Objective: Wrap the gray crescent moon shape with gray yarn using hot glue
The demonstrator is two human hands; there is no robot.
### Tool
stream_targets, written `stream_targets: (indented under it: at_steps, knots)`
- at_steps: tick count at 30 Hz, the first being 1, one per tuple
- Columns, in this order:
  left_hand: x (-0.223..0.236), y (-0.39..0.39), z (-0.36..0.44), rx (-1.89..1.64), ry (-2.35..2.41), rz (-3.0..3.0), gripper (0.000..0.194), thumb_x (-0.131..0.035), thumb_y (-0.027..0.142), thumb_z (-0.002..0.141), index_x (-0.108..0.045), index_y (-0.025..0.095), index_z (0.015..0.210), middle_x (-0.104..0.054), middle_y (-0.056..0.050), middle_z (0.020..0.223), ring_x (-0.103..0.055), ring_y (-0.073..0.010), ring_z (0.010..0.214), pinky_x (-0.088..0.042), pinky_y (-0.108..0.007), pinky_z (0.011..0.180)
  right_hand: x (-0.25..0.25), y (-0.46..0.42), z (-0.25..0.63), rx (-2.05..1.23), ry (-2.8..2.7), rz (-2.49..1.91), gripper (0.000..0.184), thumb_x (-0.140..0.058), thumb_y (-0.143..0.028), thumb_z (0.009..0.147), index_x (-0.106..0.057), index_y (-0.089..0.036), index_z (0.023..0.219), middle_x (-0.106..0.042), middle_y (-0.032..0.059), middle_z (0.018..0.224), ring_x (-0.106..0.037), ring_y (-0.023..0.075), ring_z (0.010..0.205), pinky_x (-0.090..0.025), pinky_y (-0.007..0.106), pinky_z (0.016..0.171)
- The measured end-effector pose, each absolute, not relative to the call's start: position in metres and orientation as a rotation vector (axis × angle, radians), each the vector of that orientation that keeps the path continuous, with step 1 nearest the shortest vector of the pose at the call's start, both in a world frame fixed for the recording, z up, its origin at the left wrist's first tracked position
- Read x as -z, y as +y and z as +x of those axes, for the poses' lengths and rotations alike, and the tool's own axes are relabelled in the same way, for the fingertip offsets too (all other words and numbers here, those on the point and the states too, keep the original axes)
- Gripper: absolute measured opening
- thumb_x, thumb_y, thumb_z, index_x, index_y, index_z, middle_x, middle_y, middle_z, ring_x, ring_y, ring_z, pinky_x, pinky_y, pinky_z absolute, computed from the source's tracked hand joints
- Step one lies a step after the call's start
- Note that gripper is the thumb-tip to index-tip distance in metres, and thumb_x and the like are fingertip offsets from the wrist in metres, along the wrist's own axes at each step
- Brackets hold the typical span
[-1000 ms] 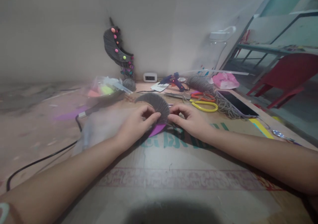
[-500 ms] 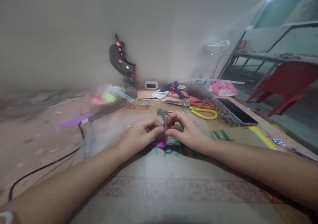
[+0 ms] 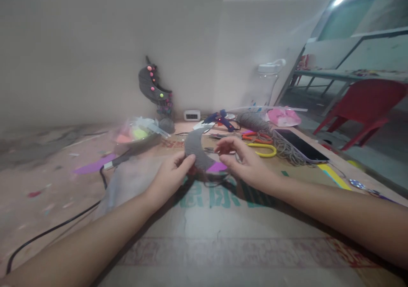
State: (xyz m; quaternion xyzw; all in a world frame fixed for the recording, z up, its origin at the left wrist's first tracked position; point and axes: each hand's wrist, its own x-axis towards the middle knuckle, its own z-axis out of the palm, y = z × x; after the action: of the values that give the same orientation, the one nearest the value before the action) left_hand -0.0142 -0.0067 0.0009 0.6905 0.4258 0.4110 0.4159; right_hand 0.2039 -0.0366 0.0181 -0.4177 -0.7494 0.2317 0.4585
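A crescent wrapped in grey yarn (image 3: 195, 144) stands tilted above the cardboard, its broad face towards me. My left hand (image 3: 170, 174) grips its lower left edge, thumb in front and fingers behind. At its lower right end a bare purple part (image 3: 217, 167) shows, apparently the uncovered tip of the crescent. My right hand (image 3: 245, 164) is just right of that tip, thumb and fingers curved and apart, with nothing seen between them. Below the crescent lies a dark loop of yarn (image 3: 215, 181), partly blurred.
Behind my hands are yellow-handled scissors (image 3: 266, 150), orange-handled pliers or scissors (image 3: 257, 138), a blue glue gun (image 3: 223, 119), grey yarn (image 3: 288, 149) and a phone (image 3: 301, 146). Left stands a bowl of pompoms (image 3: 134, 136). A decorated crescent (image 3: 153, 85) hangs on the wall.
The crescent has turned from edge-on to face-on and shifted left with my left hand. My right hand has let go of it and moved right. The camera view has tipped slightly upward.
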Motion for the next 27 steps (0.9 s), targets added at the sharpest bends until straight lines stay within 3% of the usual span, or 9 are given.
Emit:
stream_targets:
  at_steps: [7, 11, 19, 23, 27]
  knots:
    - [0.006, 0.008, -0.013, -1.146, 1.003, 1.445, 0.032, -0.057, 0.049, 0.084, -0.053, 0.018, 0.077, -0.056, 0.003, 0.065, -0.052, -0.0123, 0.059, -0.042, -0.024, 0.057, -0.038, 0.009, 0.253, -0.263, -1.836, -1.335, 0.022, -0.059, -0.031, 0.088, -0.063, -0.019, 0.106, -0.07, 0.0077, 0.107, -0.065, 0.0218, 0.098, -0.052, 0.041, 0.091]
    - [0.008, 0.009, -0.012, -1.155, 1.007, 1.491, 0.034, -0.057, 0.05, 0.082, -0.053, 0.018, 0.073, -0.055, 0.003, 0.064, -0.052, -0.0122, 0.059, -0.042, -0.024, 0.057, -0.037, 0.033, 0.284, -0.271, -1.791, -1.515, 0.027, -0.059, -0.031, 0.087, -0.066, -0.016, 0.109, -0.071, 0.0111, 0.113, -0.067, 0.0243, 0.101, -0.052, 0.044, 0.095]
    - [0.008, 0.009, -0.014, -1.133, 1.035, 1.547, 0.029, -0.052, 0.044, 0.085, -0.052, 0.018, 0.071, -0.052, 0.003, 0.065, -0.047, -0.012, 0.061, -0.036, -0.024, 0.058, -0.027, 0.068, 0.296, -0.309, -1.842, -1.679, 0.055, -0.065, -0.028, 0.084, -0.056, -0.013, 0.136, -0.059, 0.0153, 0.14, -0.061, 0.029, 0.123, -0.046, 0.043, 0.108]
    - [0.007, 0.007, -0.015, -1.11, 1.053, 1.546, 0.028, -0.051, 0.042, 0.086, -0.052, 0.018, 0.072, -0.051, 0.003, 0.065, -0.045, -0.0121, 0.062, -0.034, -0.025, 0.058, -0.033, 0.103, 0.281, -0.342, -1.881, -1.713, 0.05, -0.066, -0.027, 0.084, -0.06, -0.013, 0.132, -0.068, 0.0125, 0.128, -0.066, 0.0279, 0.114, -0.051, 0.038, 0.101]
    - [0.006, 0.007, -0.015, -1.116, 1.043, 1.543, 0.028, -0.051, 0.042, 0.086, -0.052, 0.018, 0.072, -0.051, 0.003, 0.065, -0.045, -0.0123, 0.061, -0.034, -0.025, 0.058, -0.03, 0.134, 0.265, -0.345, -1.894, -1.756, 0.038, -0.073, -0.03, 0.079, -0.07, -0.017, 0.114, -0.075, 0.009, 0.112, -0.069, 0.0238, 0.103, -0.053, 0.032, 0.092]
